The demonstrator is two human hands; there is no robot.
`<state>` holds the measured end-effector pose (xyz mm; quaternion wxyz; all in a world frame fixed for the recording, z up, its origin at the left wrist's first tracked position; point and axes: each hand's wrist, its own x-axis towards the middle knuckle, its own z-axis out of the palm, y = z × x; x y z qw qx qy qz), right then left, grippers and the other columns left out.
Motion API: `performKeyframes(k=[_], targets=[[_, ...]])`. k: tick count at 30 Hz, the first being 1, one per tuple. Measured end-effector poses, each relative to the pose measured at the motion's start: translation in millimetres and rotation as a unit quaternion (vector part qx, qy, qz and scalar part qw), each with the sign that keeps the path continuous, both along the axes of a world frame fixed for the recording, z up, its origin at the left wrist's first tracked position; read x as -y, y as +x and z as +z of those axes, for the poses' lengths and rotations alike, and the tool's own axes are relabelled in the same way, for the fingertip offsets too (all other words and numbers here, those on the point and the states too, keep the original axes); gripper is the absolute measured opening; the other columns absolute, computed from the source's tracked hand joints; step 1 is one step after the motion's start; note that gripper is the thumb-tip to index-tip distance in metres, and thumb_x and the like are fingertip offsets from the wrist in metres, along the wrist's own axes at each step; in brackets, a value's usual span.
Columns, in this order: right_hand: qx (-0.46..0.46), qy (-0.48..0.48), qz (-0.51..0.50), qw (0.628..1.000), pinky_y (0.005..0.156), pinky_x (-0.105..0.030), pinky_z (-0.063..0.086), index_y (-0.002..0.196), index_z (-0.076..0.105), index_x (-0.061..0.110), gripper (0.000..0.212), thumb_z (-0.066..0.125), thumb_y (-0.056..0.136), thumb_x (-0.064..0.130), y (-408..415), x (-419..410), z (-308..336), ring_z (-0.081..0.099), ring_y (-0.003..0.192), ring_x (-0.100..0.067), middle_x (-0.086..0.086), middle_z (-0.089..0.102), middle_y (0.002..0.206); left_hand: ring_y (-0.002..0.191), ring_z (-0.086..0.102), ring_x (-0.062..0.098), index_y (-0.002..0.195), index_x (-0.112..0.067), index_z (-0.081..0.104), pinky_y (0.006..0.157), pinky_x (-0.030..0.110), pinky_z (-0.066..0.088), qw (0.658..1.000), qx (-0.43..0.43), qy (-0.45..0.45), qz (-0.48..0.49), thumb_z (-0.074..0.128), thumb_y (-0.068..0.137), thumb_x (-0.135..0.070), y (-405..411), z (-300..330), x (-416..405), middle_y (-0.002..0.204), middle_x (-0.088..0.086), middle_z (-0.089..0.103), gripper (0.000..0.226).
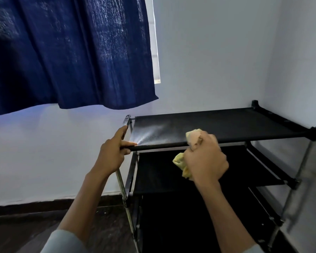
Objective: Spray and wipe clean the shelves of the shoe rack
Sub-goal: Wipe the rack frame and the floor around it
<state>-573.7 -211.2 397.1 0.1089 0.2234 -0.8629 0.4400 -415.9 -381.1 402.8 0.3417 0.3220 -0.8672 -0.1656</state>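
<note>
Right hand [205, 156], fingers curled into a fist round a bunched yellow cloth [182, 166], which protrudes above the knuckles and below the palm; the upper tuft of cloth lies at the front edge of the top shelf [226, 125] of the shoe rack [297, 181]. Left hand [112, 151] grips the front left corner of the same shelf: the thumb lies along the front rail, the index finger extends up the left side bar, and the remaining fingers curl beneath the rail. The top shelf is a black fabric panel stretched between dark rails; a pale, speckled wet patch fans across its left portion, spreading from near the left thumb toward the cloth. Below it, a second black shelf [171, 172] sits directly under the right hand, and further dark tiers follow beneath, joined by metal uprights with black corner connectors. The rack stands in a corner formed by white walls [217, 61], on a dark floor [44, 221]. A dark blue curtain [67, 52] hangs at upper left, its hem above and to the left of the rack, with a bright strip of window [156, 70] along its right edge. Pale sleeves [62, 241] show at both forearms.
</note>
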Motion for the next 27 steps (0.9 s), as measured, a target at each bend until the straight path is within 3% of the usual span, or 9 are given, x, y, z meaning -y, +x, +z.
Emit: performKeyframes(k=[2, 6, 8, 10, 12, 17, 20, 22, 27], targets=[[-0.010, 0.030, 0.041, 0.999, 0.064, -0.027, 0.031, 0.107, 0.055, 0.030, 0.027, 0.061, 0.081, 0.029, 28, 20, 6, 0.054, 0.078, -0.023, 0.005, 0.053, 0.101, 0.079, 0.055, 0.000, 0.145, -0.020, 0.029, 0.077, 0.011, 0.038, 1.000, -0.008, -0.003, -0.004, 0.063, 0.085, 0.002, 0, 0, -1, 0.101, -0.005, 0.073, 0.073], [-0.046, 0.086, 0.223, 0.970, 0.068, -0.032, 0.040, 0.114, 0.052, 0.022, 0.037, 0.066, 0.081, 0.032, 96, 73, 14, 0.059, 0.096, -0.023, 0.001, 0.051, 0.107, 0.068, 0.058, 0.015, 0.148, -0.019, 0.022, 0.075, 0.034, 0.047, 1.000, -0.018, 0.007, 0.002, 0.054, 0.091, -0.003, 4, 1, 2, 0.080, 0.004, 0.069, 0.067], [-0.057, 0.088, 0.250, 0.963, 0.067, -0.034, 0.043, 0.119, 0.049, 0.019, 0.043, 0.066, 0.082, 0.034, 105, 81, 14, 0.057, 0.096, -0.026, 0.000, 0.050, 0.113, 0.066, 0.057, 0.012, 0.149, -0.016, 0.021, 0.079, 0.031, 0.049, 1.000, -0.029, 0.006, 0.005, 0.052, 0.093, -0.006, 6, 0, 4, 0.068, -0.002, 0.059, 0.064], [-0.073, 0.067, 0.241, 0.966, 0.065, -0.032, 0.039, 0.120, 0.050, 0.023, 0.041, 0.064, 0.083, 0.030, 94, 76, 6, 0.058, 0.096, -0.026, 0.003, 0.051, 0.115, 0.063, 0.057, 0.003, 0.148, -0.014, 0.022, 0.070, 0.011, 0.044, 1.000, -0.029, -0.008, -0.009, 0.057, 0.088, 0.001, 5, -1, 2, 0.069, -0.007, 0.063, 0.071], [-0.097, 0.039, 0.227, 0.968, 0.066, -0.030, 0.034, 0.120, 0.052, 0.030, 0.039, 0.062, 0.082, 0.026, 74, 61, -3, 0.058, 0.097, -0.024, 0.008, 0.054, 0.116, 0.067, 0.056, -0.005, 0.148, -0.015, 0.023, 0.064, 0.002, 0.038, 0.999, -0.029, -0.008, -0.017, 0.061, 0.084, 0.005, 3, -3, 0, 0.082, -0.006, 0.072, 0.077], [-0.081, 0.034, 0.094, 0.992, 0.065, -0.030, 0.032, 0.117, 0.051, 0.043, 0.048, 0.059, 0.074, 0.023, -2, -1, -12, 0.062, 0.095, -0.026, 0.014, 0.058, 0.112, 0.066, 0.054, -0.008, 0.146, -0.016, 0.031, 0.061, -0.001, 0.037, 0.999, -0.032, -0.031, -0.015, 0.064, 0.083, 0.006, 2, -6, -1, 0.096, -0.005, 0.072, 0.074], [-0.040, 0.019, -0.006, 0.999, 0.067, -0.029, 0.031, 0.114, 0.056, 0.042, 0.044, 0.063, 0.075, 0.023, -50, -37, -12, 0.055, 0.076, -0.026, 0.010, 0.062, 0.111, 0.068, 0.060, 0.000, 0.139, -0.016, 0.040, 0.061, 0.007, 0.039, 0.998, -0.032, -0.038, -0.024, 0.063, 0.083, 0.007, 2, -6, -4, 0.098, -0.003, 0.073, 0.065], [-0.017, 0.011, -0.020, 1.000, 0.068, -0.030, 0.031, 0.111, 0.060, 0.038, 0.040, 0.063, 0.074, 0.023, -62, -42, -8, 0.045, 0.071, -0.022, 0.008, 0.062, 0.111, 0.069, 0.061, 0.000, 0.136, -0.017, 0.044, 0.061, 0.011, 0.039, 0.999, -0.034, -0.037, -0.015, 0.064, 0.083, 0.006, 2, -6, -5, 0.098, -0.002, 0.073, 0.061], [-0.050, 0.038, 0.018, 0.998, 0.065, -0.028, 0.031, 0.106, 0.061, 0.031, 0.033, 0.066, 0.074, 0.032, -18, -13, 4, 0.062, 0.091, -0.028, 0.009, 0.061, 0.109, 0.071, 0.055, -0.008, 0.132, -0.021, 0.046, 0.065, 0.007, 0.034, 0.999, -0.033, -0.037, 0.000, 0.065, 0.082, 0.006, 1, -4, -6, 0.095, -0.002, 0.074, 0.060]])
